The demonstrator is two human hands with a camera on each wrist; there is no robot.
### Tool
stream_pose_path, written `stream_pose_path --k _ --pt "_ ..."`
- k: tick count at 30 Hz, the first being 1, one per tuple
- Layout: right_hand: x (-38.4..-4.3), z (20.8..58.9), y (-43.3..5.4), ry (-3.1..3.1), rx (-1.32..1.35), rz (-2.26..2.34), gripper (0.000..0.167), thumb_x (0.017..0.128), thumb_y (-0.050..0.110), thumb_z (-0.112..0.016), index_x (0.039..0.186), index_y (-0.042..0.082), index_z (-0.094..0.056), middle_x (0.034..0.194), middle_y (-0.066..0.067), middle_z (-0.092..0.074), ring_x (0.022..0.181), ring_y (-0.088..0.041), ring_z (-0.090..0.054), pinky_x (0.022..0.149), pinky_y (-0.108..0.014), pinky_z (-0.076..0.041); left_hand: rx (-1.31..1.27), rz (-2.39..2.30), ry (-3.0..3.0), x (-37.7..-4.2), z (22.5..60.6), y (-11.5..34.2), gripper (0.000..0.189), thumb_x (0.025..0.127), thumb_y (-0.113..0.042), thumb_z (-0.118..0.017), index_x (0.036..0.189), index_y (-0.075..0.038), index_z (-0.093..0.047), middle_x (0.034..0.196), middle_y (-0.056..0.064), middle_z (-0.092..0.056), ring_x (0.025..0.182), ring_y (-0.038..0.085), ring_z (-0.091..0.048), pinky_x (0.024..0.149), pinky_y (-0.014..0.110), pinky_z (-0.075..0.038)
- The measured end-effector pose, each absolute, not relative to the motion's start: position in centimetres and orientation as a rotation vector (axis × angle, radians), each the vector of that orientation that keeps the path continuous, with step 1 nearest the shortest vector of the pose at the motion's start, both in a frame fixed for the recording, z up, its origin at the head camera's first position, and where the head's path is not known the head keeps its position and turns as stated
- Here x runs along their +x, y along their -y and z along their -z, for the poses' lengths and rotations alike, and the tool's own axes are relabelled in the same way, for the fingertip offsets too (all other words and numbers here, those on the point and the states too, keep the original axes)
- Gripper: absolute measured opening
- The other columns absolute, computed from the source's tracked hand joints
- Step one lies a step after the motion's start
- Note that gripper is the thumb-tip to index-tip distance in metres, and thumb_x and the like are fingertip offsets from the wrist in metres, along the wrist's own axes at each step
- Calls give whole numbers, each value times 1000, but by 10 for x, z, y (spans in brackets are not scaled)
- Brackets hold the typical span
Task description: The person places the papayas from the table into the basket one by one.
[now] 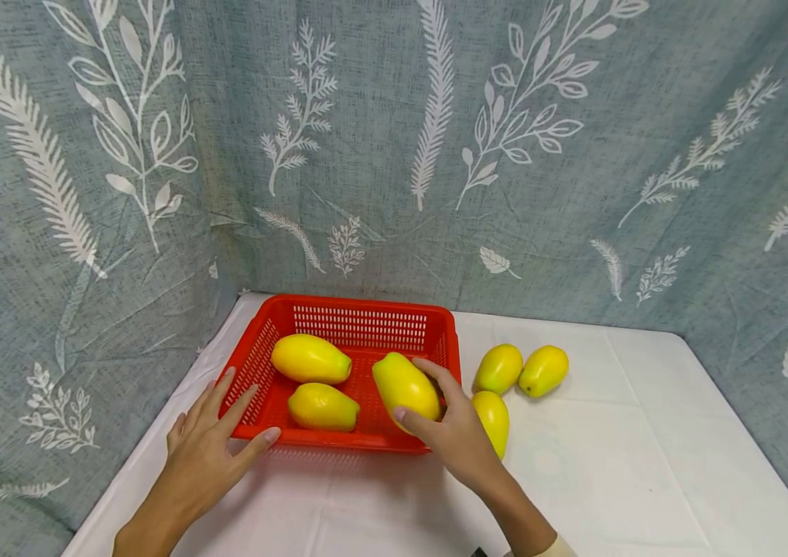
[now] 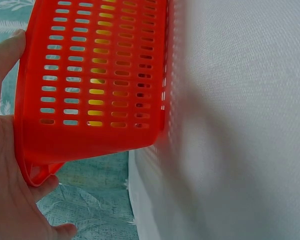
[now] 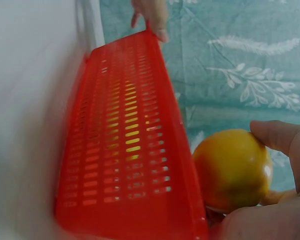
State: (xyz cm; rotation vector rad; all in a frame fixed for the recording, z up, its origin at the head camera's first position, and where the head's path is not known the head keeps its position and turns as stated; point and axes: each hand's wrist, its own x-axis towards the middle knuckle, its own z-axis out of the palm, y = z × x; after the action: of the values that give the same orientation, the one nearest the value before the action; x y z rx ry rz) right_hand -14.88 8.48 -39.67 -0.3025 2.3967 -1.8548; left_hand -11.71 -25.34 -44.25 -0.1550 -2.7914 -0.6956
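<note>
A patterned curtain (image 1: 366, 155) fills the upper part of the head view. Below it, the white bench (image 1: 610, 456) spreads across the lower right of the frame, and the red basket (image 1: 359, 302) sits on it at lower centre.

The left hand (image 1: 207, 449), lower left of the frame, is spread at the basket's near left corner, thumb by the front rim, fingers extended rather than clenched. The right hand (image 1: 460, 433), lower centre-right, has thumb and fingers curled round the held fruit (image 1: 404, 391), above the basket's near right part.

The step in hand looks like moving a fruit at the basket with one hand while the other steadies the corner; whether it is going in or out cannot be told. Either way, the next move seems to call for a firm grip and room over the rim, since the right wrist view shows the fruit just beside it.

Inside the basket, toward its left and nearer the left hand, lie an upper fruit (image 1: 309, 358) and a lower fruit (image 1: 323, 407). Right of the basket are three loose fruits (image 1: 543, 371), the nearest partly hidden by the right hand.
</note>
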Motion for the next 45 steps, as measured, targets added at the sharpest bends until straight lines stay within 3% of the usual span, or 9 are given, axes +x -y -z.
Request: stream_pose_path --k 13,22,28,36,45 --pt "-158 401 -68 -2442 -320 1805 72 93 38 -78 157 28 -46 146 -1 -56 121 -28 -58 100 -45 -57 -153 682 2804 -118 443 254 81 95 -56 -71 155 -5 -53 173 22 -23 153 52 -24 104 82 -22" --pt "-156 403 -68 -2480 -330 1799 76 94 46 -79 159 25 -45 160 1 -50 148 -27 -45 118 -64 -40 -152 683 2811 -118 444 254 81 95 -56 -71 154 -4 -53 172 23 -24 153 52 -24 104 83 -22" --pt "-154 403 -71 -2477 -308 1807 76 92 46 -81 157 30 -46 158 4 -52 147 -25 -47 118 -62 -41 -149 682 2813 -118 443 253 82 96 -57 -70 155 -3 -52 173 23 -23 152 52 -24 104 84 -22" --pt "-152 400 -80 -2428 -336 1865 74 93 44 -80 157 28 -46 160 -6 -51 147 -30 -46 116 -61 -42 -139 690 2845 -119 443 255 82 96 -58 -69 156 -4 -51 174 22 -21 154 51 -22 105 82 -21" --pt "-149 399 -93 -2467 -302 1884 72 92 41 -82 155 28 -49 155 -1 -55 143 -25 -50 115 -55 -45 -156 695 2827 -118 443 255 82 97 -57 -68 157 -4 -50 174 22 -21 154 51 -22 105 83 -20"
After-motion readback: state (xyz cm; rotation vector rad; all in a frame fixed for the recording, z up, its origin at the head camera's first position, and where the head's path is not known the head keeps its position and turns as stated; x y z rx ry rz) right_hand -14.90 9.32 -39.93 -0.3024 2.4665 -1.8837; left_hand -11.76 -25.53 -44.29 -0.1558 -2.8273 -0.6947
